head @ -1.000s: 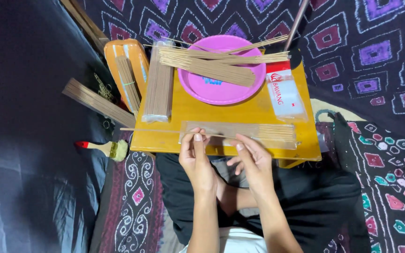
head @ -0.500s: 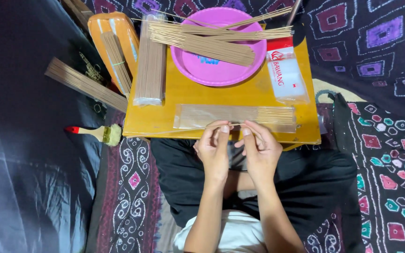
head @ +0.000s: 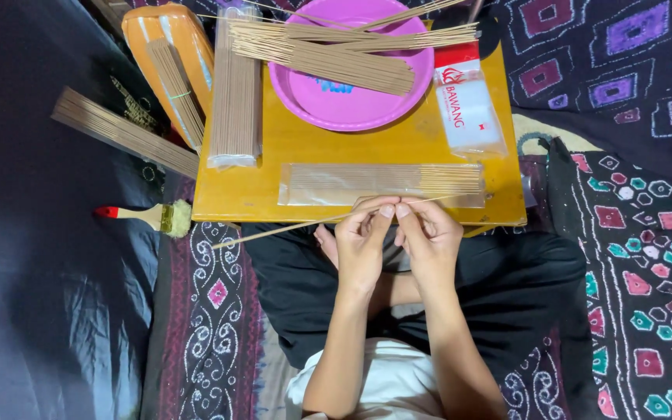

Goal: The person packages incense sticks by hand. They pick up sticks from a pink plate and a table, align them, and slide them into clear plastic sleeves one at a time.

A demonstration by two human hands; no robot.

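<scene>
Head view showed both hands, left (head: 361, 241) and right (head: 429, 237), pinched shut on one thin stick (head: 289, 226) at frame centre, just below the yellow desk (head: 313, 155) and its clear stick packet (head: 383, 184).

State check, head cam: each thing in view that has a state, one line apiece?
left hand: pinching a thin stick
right hand: pinching the same stick
thin stick: held level, off the board
clear sleeve of sticks: flat on the yellow board, sticks poking out its right end
pink plate: upright, loose sticks across it
paintbrush: lying on the cloth
</scene>
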